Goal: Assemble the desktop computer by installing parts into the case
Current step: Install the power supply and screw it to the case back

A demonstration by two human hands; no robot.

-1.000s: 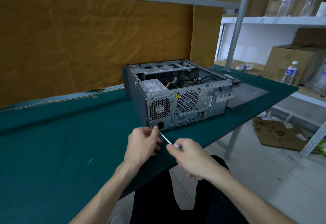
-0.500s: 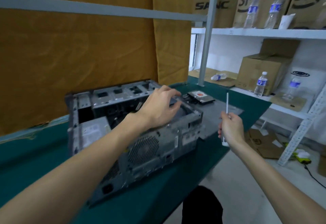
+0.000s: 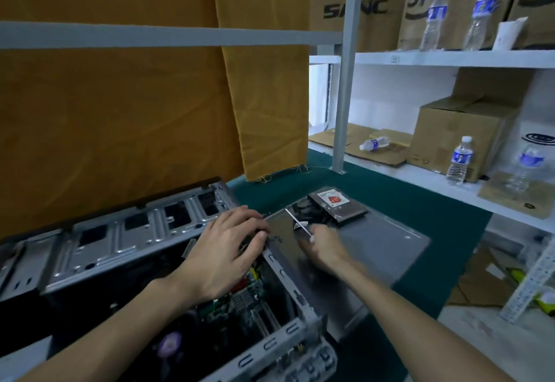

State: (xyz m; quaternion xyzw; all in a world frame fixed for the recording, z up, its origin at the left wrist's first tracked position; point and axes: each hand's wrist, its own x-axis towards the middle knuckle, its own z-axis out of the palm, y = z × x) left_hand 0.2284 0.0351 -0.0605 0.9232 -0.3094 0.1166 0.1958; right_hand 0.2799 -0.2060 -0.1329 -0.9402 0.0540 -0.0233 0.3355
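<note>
The open grey computer case (image 3: 126,237) lies on the green table (image 3: 420,201), its motherboard (image 3: 237,300) visible inside. My left hand (image 3: 222,249) rests over the case's upper right edge, fingers curved on the metal rim. My right hand (image 3: 324,249) grips a thin screwdriver (image 3: 297,221), shaft pointing up and to the left, above the grey side panel (image 3: 384,246) lying flat beside the case. A hard drive (image 3: 339,204) with a red-and-white label sits on the panel's far end, next to a dark part I cannot identify.
An orange cloth (image 3: 120,111) hangs behind the table. White shelves (image 3: 450,58) on the right hold cardboard boxes (image 3: 459,129) and several water bottles (image 3: 459,160). A grey upright post (image 3: 345,81) stands at the table's far corner. Flattened cardboard (image 3: 480,279) lies on the floor.
My view has moved closer over the case. My right hand has lowered from mid-air to just above the side panel, tilting the screwdriver to the left. My left hand stays on the case rim.
</note>
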